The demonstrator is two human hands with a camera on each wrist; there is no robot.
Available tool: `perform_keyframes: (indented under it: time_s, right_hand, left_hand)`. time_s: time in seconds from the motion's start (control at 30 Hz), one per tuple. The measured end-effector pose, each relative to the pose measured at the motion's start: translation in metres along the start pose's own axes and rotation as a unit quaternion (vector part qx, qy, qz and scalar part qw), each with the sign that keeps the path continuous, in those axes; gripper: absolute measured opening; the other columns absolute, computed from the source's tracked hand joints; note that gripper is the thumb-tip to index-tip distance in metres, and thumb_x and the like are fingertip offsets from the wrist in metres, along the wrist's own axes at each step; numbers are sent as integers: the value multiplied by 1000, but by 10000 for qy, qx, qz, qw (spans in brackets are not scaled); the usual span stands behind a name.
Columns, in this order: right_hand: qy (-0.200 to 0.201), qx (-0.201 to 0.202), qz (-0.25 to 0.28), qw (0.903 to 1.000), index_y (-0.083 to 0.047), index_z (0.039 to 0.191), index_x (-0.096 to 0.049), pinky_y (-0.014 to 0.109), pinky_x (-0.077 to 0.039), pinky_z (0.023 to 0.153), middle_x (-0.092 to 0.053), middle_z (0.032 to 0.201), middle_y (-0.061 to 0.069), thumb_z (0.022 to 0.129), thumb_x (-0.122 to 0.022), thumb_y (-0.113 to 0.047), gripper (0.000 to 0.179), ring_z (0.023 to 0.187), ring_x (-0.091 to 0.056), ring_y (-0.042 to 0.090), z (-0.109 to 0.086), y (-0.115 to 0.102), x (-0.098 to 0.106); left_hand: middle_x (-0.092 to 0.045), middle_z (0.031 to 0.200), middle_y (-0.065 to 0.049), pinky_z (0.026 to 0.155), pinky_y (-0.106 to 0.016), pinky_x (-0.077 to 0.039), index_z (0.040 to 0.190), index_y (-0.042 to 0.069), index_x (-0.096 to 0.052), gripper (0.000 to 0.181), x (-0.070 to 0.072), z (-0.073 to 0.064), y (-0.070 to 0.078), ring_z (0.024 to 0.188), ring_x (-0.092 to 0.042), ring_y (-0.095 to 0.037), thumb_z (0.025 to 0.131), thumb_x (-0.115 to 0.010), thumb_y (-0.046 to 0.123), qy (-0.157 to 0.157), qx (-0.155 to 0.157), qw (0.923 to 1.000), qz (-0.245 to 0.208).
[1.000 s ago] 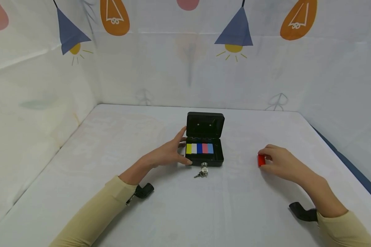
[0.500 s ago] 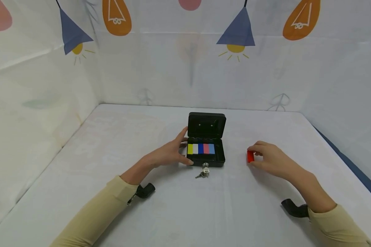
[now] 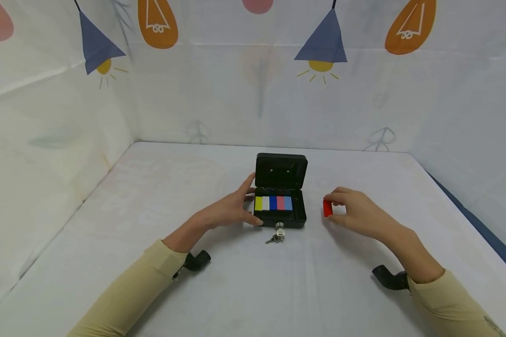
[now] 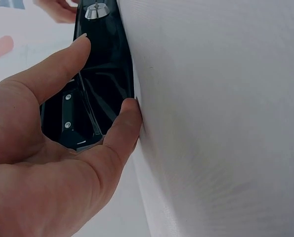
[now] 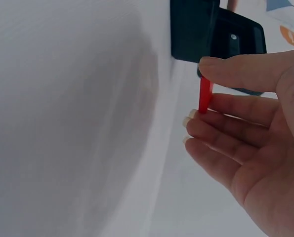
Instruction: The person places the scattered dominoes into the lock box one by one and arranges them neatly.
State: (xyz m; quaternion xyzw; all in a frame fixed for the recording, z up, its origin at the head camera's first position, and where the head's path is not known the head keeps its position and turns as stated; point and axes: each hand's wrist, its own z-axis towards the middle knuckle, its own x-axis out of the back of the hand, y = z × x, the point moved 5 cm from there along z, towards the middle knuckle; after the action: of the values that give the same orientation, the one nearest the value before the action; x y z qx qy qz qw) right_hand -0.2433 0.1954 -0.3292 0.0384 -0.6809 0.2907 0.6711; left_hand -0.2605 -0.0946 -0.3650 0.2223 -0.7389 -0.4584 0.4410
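Note:
A small black cash box (image 3: pixel 299 208) stands on the white table with its lid (image 3: pixel 280 171) raised. Inside is a row of flat blocks (image 3: pixel 273 203) in yellow, white, dark blue, pink and light blue. My left hand (image 3: pixel 227 209) grips the box's left end, thumb at the front corner and fingers along the side. Keys (image 3: pixel 278 238) hang from the lock at the front. To the right of the box, my right hand (image 3: pixel 360 213) pinches a thin red block (image 5: pixel 204 94) upright between thumb and fingertips.
The white table (image 3: pixel 236 290) reaches back to a white cloth wall (image 3: pixel 211 93) printed with lamps and bulbs. More cloth closes off the left and right sides. A black wrist camera mount (image 3: pixel 197 260) sits by the left cuff, another black mount (image 3: pixel 390 277) by the right.
My right hand has moved left towards the box, bringing the red block with it. The left hand and the box have stayed in place.

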Motion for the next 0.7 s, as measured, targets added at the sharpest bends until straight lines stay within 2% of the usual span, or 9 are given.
perform_keyframes:
  time_s: [0.43,0.57,0.7]
  right_hand:
    - [224,256,11,9994,-7,115,-70,40,-54,83,-66,103,1,84,-76,-14,32,97,-59,24,22,-22,-2]
    - [181,299,44,9994,-8,117,-70,39,-53,83,-65,104,1,85,-75,-15,34,98,-58,22,27,-29,-6]
    - [136,253,22,9996,-7,121,-69,39,-53,84,-65,105,2,86,-74,-15,37,99,-57,22,31,-34,-11]
  left_hand:
    - [-26,164,-3,118,-54,-30,155,46,11,125,-1,2,2,151,-29,-25,79,-84,17,22,64,9999,73]
    - [-25,164,-3,117,-55,-30,157,41,12,126,-1,2,2,151,-29,-26,79,-85,19,46,140,9998,150]
    - [-27,163,-2,118,-54,-30,156,43,12,127,0,3,1,151,-30,-24,78,-85,19,57,171,9997,190]
